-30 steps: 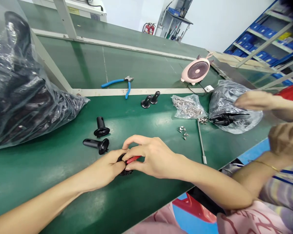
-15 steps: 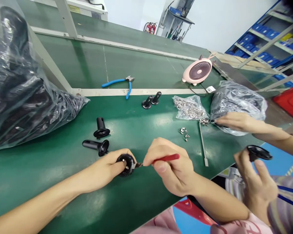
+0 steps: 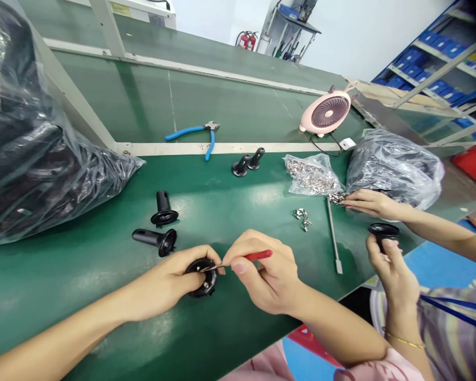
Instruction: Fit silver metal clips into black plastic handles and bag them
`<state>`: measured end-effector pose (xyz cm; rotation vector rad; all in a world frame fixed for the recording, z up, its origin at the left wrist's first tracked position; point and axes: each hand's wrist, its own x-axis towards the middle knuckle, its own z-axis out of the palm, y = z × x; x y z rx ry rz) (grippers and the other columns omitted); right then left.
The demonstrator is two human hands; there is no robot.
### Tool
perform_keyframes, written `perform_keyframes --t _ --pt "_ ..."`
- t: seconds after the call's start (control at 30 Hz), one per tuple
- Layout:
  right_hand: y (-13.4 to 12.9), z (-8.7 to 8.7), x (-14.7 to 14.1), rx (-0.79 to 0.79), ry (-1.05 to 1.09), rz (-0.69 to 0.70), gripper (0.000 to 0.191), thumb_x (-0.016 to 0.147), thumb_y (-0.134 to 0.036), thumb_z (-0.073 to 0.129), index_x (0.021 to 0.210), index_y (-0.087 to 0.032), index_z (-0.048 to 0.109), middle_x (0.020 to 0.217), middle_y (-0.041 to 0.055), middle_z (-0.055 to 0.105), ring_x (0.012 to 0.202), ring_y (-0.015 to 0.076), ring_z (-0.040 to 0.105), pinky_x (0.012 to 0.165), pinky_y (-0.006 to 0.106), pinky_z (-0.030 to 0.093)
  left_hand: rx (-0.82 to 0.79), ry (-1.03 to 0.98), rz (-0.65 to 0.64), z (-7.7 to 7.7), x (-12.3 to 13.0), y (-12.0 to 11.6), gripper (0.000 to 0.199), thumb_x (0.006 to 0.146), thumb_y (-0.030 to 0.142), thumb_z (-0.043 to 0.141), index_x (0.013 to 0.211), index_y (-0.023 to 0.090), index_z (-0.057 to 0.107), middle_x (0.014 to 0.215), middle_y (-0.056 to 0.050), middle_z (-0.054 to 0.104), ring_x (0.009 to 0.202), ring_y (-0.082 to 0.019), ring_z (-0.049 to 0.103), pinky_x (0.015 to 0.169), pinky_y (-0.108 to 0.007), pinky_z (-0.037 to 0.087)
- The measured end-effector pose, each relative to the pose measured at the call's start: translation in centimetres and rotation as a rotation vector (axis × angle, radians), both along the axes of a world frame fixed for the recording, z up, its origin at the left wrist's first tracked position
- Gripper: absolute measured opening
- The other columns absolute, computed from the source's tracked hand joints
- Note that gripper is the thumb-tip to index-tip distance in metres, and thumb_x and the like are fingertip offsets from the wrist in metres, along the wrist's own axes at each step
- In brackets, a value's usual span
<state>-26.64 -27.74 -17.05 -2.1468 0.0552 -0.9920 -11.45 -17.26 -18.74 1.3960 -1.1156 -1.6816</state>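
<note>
My left hand (image 3: 182, 275) is closed around a black round plastic part (image 3: 211, 283), its hollow face turned up and small shiny metal pieces inside. In my right hand (image 3: 264, 272) is a red-handled tool (image 3: 259, 255) with a thin metal shaft, gripped between thumb and fingers. The shaft reaches into the hollow of the part, near my left thumb; what its tip touches is too small to tell. Left of my left hand lie two similar black stemmed parts, one standing (image 3: 164, 209) and one on its side (image 3: 155, 239).
Blue-handled cutters (image 3: 211, 132) and two black parts (image 3: 248, 162) lie farther back. On the right are a bag of metal pieces (image 3: 312, 174), loose metal clips (image 3: 302, 218), a metal rod (image 3: 333, 235) and a co-worker's hands (image 3: 394, 270). A large plastic bag (image 3: 59, 169) fills the left.
My right hand has moved left, bringing the tool's shaft from the part's edge into its hollow. The co-worker's hand has shifted from the bag to the metal pieces; their other hand moved left.
</note>
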Motion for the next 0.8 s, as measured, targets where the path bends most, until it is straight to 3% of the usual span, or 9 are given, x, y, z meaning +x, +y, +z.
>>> perform_keyframes --t 0.27,0.43,0.53,0.8 --pt "-0.18 -0.09 -0.04 -0.017 -0.002 -0.014 0.017 0.089 -0.015 0.046 0.078 -0.010 0.059 0.065 0.0064 0.062 0.058 0.0115 0.054 0.052 0.023 0.045 -0.081 0.126 -0.030 -0.05 0.57 0.18 0.011 0.083 0.020 0.045 0.094 0.021 0.048 0.082 0.003 0.044 0.076 -0.013 0.039 0.066 -0.023 0.031" --pt "-0.11 -0.02 -0.10 -0.019 -0.016 0.009 0.017 0.089 -0.015 0.045 0.078 -0.011 0.058 0.064 0.0055 0.062 0.057 0.0109 0.052 0.052 0.023 0.045 -0.180 -0.023 -0.097 -0.70 0.46 0.49 0.026 0.080 0.020 0.053 0.105 0.024 0.044 0.096 0.001 0.047 0.086 -0.015 0.045 0.074 -0.025 0.038" --pt "-0.03 -0.01 -0.08 -0.071 0.031 0.067 0.019 0.091 -0.017 0.044 0.077 -0.012 0.057 0.061 0.0037 0.060 0.056 0.0104 0.052 0.052 0.022 0.045 -0.164 -0.095 -0.092 -0.65 0.17 0.52 0.028 0.077 0.019 0.059 0.101 0.023 0.044 0.091 0.003 0.048 0.080 -0.013 0.046 0.071 -0.023 0.039" --pt "0.69 0.00 0.10 -0.101 0.057 0.117 0.025 0.093 -0.025 0.042 0.076 -0.014 0.057 0.059 0.0020 0.055 0.055 0.0099 0.051 0.051 0.022 0.044 -0.140 -0.046 -0.096 -0.14 0.13 0.25 0.027 0.073 0.021 0.064 0.090 0.021 0.043 0.079 0.006 0.046 0.067 -0.009 0.041 0.058 -0.020 0.036"
